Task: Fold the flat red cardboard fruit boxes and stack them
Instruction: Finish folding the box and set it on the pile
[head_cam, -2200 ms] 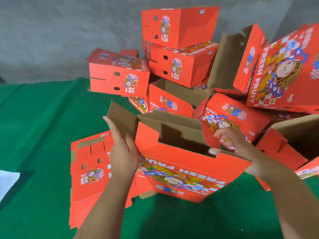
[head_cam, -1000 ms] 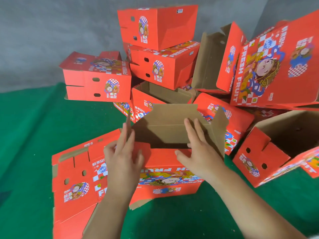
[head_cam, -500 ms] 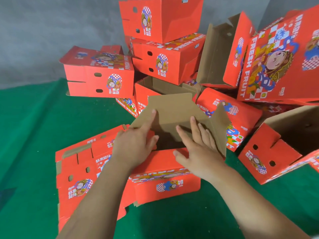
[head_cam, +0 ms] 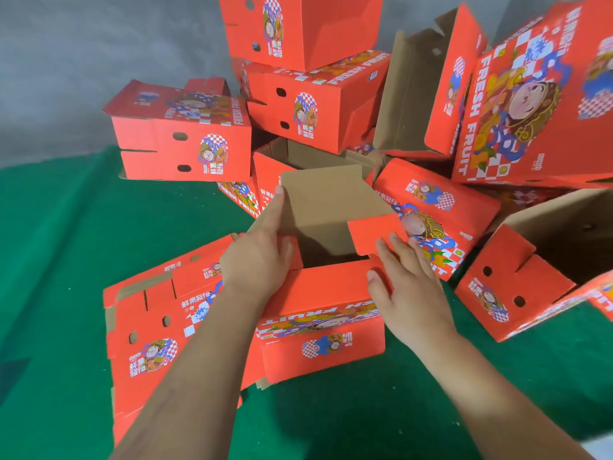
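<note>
On the near left, flat red boxes (head_cam: pixel 149 327) lie in a pile on the green tabletop (head_cam: pixel 59 260). The left hand (head_cam: pixel 257 257) rests over the left edge of the half-folded box (head_cam: pixel 321 307) standing in the near middle; its fingers (head_cam: pixel 277 207) are stretched out fairly straight, the longest one running up along the left edge of the raised brown flap (head_cam: pixel 325 194), the thumb lying on a small red flap at the box's opening. Just to the right, the right hand (head_cam: pixel 408 287) has its fingers (head_cam: pixel 398 250) straight and slightly spread, pressing on the red side flap (head_cam: pixel 371 234) that tilts inward over the opening, while the thumb touches the near red top panel. Behind and to the right, folded boxes (head_cam: pixel 315 104) are heaped in a loose pile, some stacked, some tipped with brown insides showing. A grey wall (head_cam: pixel 99 44) stands at the far side.
</note>
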Motion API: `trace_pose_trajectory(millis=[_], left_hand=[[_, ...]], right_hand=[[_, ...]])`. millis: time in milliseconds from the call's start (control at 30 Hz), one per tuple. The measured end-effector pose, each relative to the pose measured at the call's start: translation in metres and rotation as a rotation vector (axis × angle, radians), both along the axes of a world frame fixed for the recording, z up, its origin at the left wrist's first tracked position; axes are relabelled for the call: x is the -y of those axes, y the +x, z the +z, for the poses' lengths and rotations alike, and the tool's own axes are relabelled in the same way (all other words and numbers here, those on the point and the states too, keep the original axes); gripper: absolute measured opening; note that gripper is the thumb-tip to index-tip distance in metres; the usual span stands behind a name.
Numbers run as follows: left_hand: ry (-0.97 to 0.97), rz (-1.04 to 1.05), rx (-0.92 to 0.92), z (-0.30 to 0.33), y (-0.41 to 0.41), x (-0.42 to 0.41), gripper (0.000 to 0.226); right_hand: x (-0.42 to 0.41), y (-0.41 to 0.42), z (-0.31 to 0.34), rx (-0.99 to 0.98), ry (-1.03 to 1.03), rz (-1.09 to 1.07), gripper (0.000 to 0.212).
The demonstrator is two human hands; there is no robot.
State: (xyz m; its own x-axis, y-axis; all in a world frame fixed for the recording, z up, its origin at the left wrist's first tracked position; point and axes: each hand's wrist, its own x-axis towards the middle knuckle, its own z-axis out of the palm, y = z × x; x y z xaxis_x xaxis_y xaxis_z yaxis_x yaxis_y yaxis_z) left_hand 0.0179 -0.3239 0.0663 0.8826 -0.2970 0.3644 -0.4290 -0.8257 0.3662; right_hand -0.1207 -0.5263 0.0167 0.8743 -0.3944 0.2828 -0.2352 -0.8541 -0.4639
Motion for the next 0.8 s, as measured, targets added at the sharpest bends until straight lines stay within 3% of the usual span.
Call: trace_pose_trajectory(millis=[167, 233, 333, 400, 500, 533, 567, 633, 667, 800], left_hand=[[-0.145, -0.063, -0.023, -0.008, -0.002, -0.002, 0.062], [-0.308, -0.054, 0.005, -0.008, -0.002, -0.005, 0.047], [-0.395, -0.025, 0.015, -0.01, -0.003, -0.008, 0.053], [-0.347, -0.121, -0.126, -0.01, -0.002, -0.011, 0.056], [-0.158, -0.202, -0.167, -0.012, 0.004, -0.018, 0.047], [-0.124, -0.195, -0.179, -0.011, 0.005, -0.018, 0.054], [-0.098, -0.183, -0.192, -0.009, 0.005, -0.017, 0.064], [0.027, -0.152, -0.173, -0.007, 0.006, -0.012, 0.08], [0.099, -0.131, -0.161, -0.006, 0.005, -0.009, 0.083], [0.203, -0.001, -0.147, -0.007, 0.001, 0.001, 0.081]], right_hand=[[0.009, 0.006, 0.007, -0.185, -0.027, 0.0, 0.061], [0.011, 0.01, 0.01, -0.173, -0.022, -0.011, 0.058], [0.008, 0.013, 0.018, -0.045, 0.144, -0.043, 0.062], [0.009, 0.013, 0.027, 0.09, 0.319, -0.071, 0.075], [0.017, 0.018, 0.04, 0.207, 0.313, -0.074, 0.065], [0.021, 0.02, 0.041, 0.153, 0.265, -0.06, 0.058], [0.026, 0.023, 0.042, 0.026, 0.194, -0.032, 0.063], [0.033, 0.034, 0.04, -0.246, 0.082, 0.065, 0.09], [0.034, 0.04, 0.04, -0.305, 0.057, 0.103, 0.093], [0.032, 0.07, 0.037, -0.184, 0.005, 0.062, 0.076]])
